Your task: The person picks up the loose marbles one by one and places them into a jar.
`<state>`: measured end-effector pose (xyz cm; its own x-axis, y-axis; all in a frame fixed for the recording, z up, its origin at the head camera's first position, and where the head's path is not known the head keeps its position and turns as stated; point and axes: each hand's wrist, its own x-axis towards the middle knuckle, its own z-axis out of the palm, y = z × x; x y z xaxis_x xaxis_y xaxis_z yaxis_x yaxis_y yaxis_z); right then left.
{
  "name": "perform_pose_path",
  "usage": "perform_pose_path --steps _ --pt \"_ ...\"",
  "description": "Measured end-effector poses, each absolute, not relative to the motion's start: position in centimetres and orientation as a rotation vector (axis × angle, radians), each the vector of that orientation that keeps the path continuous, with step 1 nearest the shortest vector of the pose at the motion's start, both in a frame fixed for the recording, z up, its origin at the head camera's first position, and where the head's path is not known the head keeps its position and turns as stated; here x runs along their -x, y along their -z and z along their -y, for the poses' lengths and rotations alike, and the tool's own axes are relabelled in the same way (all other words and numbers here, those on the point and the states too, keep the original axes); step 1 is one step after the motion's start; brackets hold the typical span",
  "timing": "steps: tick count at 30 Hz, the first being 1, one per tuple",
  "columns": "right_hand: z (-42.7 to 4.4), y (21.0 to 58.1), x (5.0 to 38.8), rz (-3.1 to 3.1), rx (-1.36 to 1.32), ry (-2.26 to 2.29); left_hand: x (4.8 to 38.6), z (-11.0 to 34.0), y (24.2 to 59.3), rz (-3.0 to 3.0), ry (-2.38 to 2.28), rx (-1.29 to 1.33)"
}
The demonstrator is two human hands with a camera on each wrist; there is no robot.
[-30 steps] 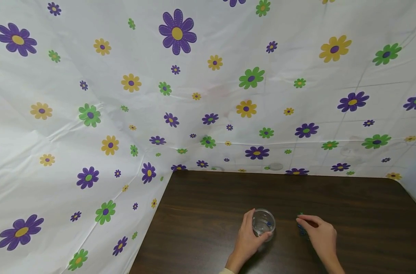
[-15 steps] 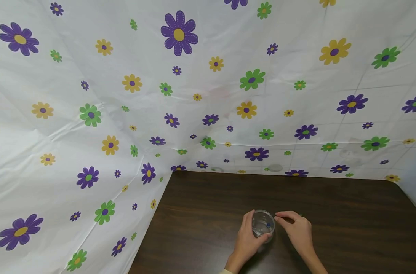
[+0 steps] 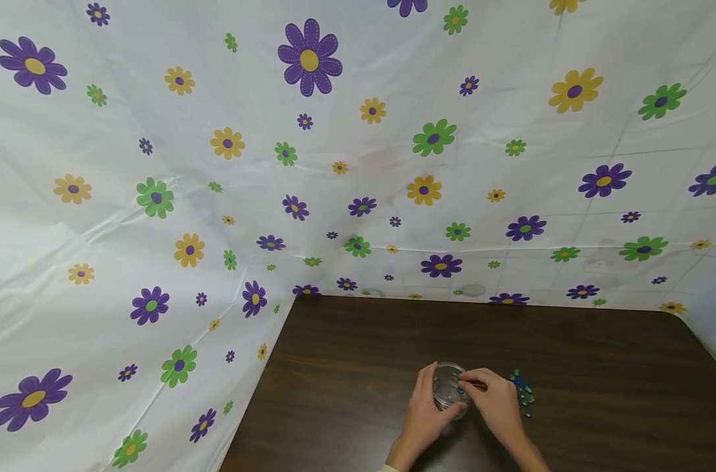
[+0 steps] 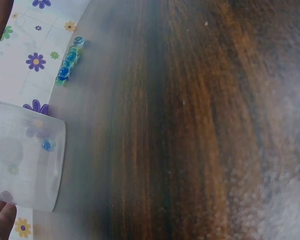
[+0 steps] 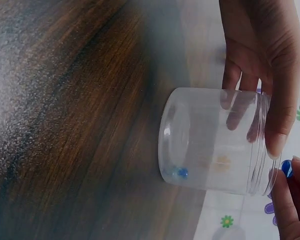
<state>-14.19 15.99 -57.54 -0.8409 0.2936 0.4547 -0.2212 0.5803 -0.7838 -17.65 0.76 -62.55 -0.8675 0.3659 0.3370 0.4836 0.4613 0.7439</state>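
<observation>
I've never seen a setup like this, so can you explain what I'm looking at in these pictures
No machine here: a person works bare-handed. The wide picture comes from a camera worn on the head, the other two from cameras on each wrist, where things look sideways. The left hand grips a clear jar with at least one blue bead inside. The right hand pinches another blue bead by the jar's mouth. Blue and green beads lie clustered on the dark table.

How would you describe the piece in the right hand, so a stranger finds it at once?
At the dark table, find the clear jar that the left hand holds. By its rim, the right hand pinches a small blue piece. It alone is held in fingers, unlike the table's cluster and the jar's contents.
</observation>
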Motion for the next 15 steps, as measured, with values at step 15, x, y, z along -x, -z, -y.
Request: perform_pose_path --steps 15 --pt "-15.73 57.44 14.13 2.276 0.043 -1.18 17.65 -0.7 62.34 2.577 1.365 0.744"
